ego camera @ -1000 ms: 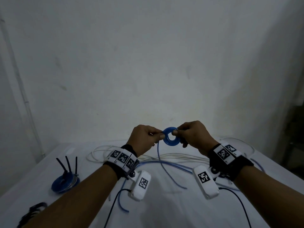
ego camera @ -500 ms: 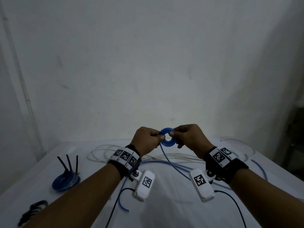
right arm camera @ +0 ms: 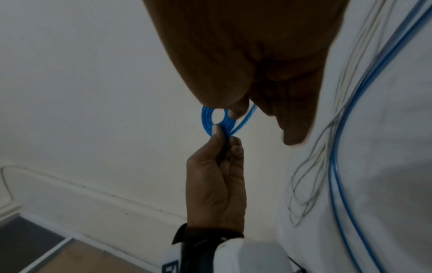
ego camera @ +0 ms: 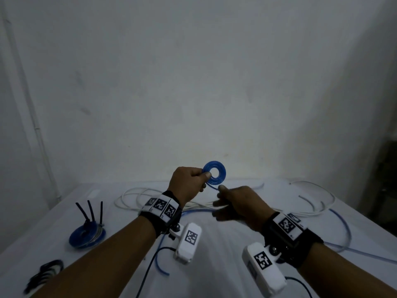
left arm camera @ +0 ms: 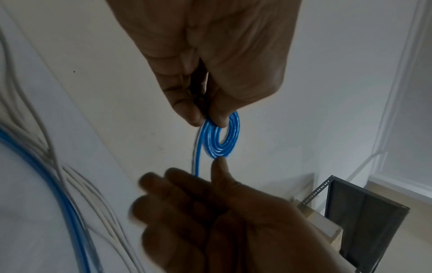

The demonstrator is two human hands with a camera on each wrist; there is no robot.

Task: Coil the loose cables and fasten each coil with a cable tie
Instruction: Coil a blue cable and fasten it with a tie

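A small, tightly wound blue cable coil (ego camera: 222,175) hangs in the air above the table's far side. My left hand (ego camera: 191,183) pinches its rim between thumb and fingers (left arm camera: 187,110). The coil (left arm camera: 211,140) shows several turns, and its loose tail drops to the blue cable on the table. My right hand (ego camera: 234,203) is just below the coil with fingers stretched out and thumb raised. The tail runs past its fingers (left arm camera: 177,177), and its thumb tip is close under the coil (right arm camera: 207,118). The right hand is motion-blurred.
A finished blue coil (ego camera: 87,235) with black tie ends sticking up lies at the left. Spare black ties (ego camera: 45,269) lie near the front left edge. Loose white cables (ego camera: 137,196) and a long blue cable (ego camera: 343,229) sprawl over the white table (ego camera: 214,265). A dark rack (ego camera: 386,179) stands at right.
My right hand has let go of the coil's rim and dropped below it with fingers spread. The left hand alone now holds the coil, slightly higher.
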